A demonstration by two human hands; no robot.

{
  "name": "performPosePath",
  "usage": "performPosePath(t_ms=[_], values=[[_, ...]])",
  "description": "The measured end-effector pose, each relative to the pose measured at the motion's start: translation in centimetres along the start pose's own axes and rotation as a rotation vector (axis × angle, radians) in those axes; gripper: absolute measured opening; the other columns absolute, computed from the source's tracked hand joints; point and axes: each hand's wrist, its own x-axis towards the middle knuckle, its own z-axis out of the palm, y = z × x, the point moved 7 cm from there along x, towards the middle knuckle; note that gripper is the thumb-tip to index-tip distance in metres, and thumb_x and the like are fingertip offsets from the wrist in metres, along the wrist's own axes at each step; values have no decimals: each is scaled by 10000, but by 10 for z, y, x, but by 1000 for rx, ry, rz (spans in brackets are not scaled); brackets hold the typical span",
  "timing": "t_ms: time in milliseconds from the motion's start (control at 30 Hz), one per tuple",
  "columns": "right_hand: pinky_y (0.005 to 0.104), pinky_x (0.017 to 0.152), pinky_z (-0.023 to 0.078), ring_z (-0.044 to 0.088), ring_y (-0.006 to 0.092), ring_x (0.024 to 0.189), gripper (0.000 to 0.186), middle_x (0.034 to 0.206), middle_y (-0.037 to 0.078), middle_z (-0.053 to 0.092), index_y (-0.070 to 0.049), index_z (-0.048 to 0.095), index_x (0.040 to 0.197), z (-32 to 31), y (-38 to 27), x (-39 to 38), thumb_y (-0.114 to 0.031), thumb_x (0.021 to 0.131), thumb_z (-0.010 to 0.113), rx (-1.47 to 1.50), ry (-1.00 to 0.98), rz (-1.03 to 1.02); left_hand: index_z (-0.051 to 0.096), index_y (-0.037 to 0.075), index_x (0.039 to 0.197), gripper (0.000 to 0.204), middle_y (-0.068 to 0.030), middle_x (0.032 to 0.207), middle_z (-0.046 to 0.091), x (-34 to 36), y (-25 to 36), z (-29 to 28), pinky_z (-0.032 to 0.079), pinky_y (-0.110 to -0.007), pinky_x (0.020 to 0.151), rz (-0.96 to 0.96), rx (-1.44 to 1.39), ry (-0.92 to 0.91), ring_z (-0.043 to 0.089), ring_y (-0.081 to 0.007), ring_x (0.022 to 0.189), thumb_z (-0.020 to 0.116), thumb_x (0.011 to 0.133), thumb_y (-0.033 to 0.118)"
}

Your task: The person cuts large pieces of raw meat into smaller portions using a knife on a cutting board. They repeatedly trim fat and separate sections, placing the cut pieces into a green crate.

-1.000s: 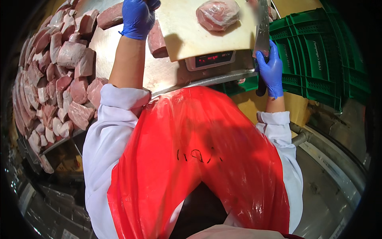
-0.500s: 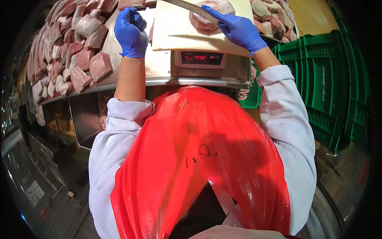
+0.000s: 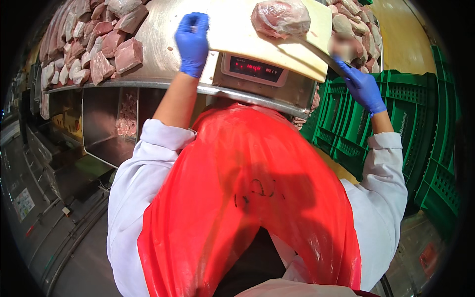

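A pale pink piece of meat [image 3: 281, 19] rests on the white cutting board [image 3: 232, 29]. My right hand [image 3: 363, 88], in a blue glove, grips a knife [image 3: 319, 53] beyond the board's right edge. Its blade slants over the board toward the near side of the meat; whether it touches cannot be made out. My left hand [image 3: 192, 43], also gloved in blue, is by the board's left edge with its fingers curled in and nothing visible in them. Under the board's near edge sits a scale with a red lit display [image 3: 255, 69].
Many cut meat chunks [image 3: 101, 67] are heaped on the left of the metal table [image 3: 158, 39]. Another heap of meat [image 3: 363, 29] lies at the far right. Green plastic crates [image 3: 401, 109] stand on the right. A metal bin [image 3: 101, 119] with meat scraps is below the table's left edge.
My right hand has swung right and nearer with the knife, off the meat. My left hand has shifted right to the board's edge. The view has moved slightly.
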Motion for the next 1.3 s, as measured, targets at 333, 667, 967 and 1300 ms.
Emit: performPosePath(t_ms=[333,667,967,1300], values=[[393,803,540,699,346,930,716,1134,181,684,-309,365,1530,11,-11,82,-62,906,614,505,411,132,650,159,951,150,-60,849,644,-53,-27,135,527,-387,551,694,1079,-425,647,-288,623,710,829,224],[456,592,538,641,348,641,635,829,152,637,-432,335,1515,16,-65,114,-152,970,503,-165,9,-47,666,145,855,62,-58,785,659,-58,-39,104,528,-382,571,574,833,-269,655,-285,643,712,816,160],[430,592,553,655,328,640,717,848,147,641,-484,321,1506,12,-64,132,-88,931,486,-257,7,-188,651,135,834,63,-66,778,641,-60,-40,99,515,-397,560,576,758,-229,641,-293,632,700,797,150],[442,558,540,638,314,602,747,805,141,628,-479,263,1532,3,-11,101,-75,935,459,-372,-198,-190,649,116,811,79,-77,760,648,-65,-40,86,516,-370,569,503,747,-226,647,-290,637,727,804,124]])
